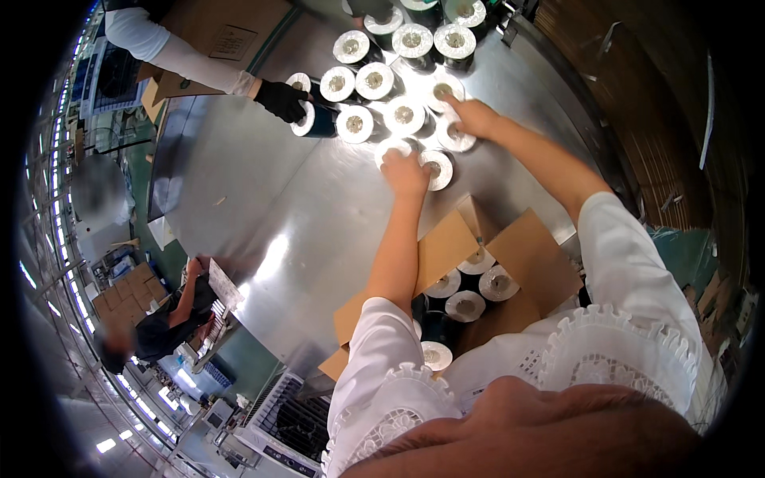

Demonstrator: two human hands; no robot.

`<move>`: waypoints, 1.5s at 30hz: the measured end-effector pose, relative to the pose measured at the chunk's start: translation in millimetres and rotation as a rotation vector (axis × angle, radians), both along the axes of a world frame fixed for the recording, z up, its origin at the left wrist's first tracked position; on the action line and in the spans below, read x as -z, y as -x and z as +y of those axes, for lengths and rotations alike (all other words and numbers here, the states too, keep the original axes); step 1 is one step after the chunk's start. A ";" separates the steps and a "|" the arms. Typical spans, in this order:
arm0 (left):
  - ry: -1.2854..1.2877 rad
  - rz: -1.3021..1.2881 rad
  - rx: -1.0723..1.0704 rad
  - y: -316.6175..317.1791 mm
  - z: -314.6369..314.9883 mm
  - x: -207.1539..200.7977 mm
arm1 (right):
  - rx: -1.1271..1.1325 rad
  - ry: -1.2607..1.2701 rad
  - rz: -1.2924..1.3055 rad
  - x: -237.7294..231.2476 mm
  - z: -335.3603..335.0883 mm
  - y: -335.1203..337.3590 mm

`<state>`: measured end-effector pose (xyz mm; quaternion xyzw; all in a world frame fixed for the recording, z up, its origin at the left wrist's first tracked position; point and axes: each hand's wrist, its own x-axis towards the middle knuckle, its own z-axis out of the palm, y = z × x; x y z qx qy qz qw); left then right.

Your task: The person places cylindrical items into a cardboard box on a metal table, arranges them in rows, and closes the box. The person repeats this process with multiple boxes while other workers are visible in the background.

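Forward over the bench [239,191] both arms stretch. The left forearm [397,251] runs almost straight out past the open box [446,245] at the near edge; the left hand [405,171] points downward, fingers lowered to the tops of two spools [437,175]. The right forearm [550,159] slants in from the bench's right edge, the right hand [476,119] turned inward, thumb and fingers parted over two more. I cannot tell whether either grip has closed. The spools stand grouped toward the bench's far right corner; others sit in the box. A co-worker's gloved hand [280,99] touches one on the group's left.
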<state>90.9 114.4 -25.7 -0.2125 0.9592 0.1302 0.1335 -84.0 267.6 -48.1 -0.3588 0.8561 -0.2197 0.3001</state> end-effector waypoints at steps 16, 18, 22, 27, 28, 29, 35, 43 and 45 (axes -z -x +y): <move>-1.577 0.453 -0.920 -186.3 -99.5 -249.5 | 0.712 0.458 -0.220 -107.1 245.1 -89.4; -1.713 0.523 -0.879 -214.9 -70.1 -274.1 | 0.744 0.617 -0.189 -165.2 243.0 -96.3; -1.765 0.582 -0.806 -256.4 -7.2 -283.8 | 0.637 0.826 -0.211 -278.4 229.6 -125.8; -0.249 0.335 0.130 -243.3 86.3 -314.7 | 0.207 0.727 -0.156 -350.4 205.9 -181.4; -0.010 0.275 0.274 -249.7 106.3 -289.4 | 0.037 0.714 -0.025 -357.0 196.4 -192.7; 0.233 0.206 0.412 -257.9 119.6 -255.4 | -0.133 0.700 0.107 -358.6 186.4 -204.4; 0.185 0.093 0.368 -258.1 124.5 -195.3 | -0.422 0.182 -0.034 -349.4 163.7 -259.8; -0.337 0.271 0.230 -290.4 84.9 -228.2 | -0.584 -0.154 0.179 -243.0 111.8 -284.3; -0.445 0.403 0.065 -311.2 62.0 -234.5 | -0.529 -0.185 0.162 -242.1 116.7 -281.7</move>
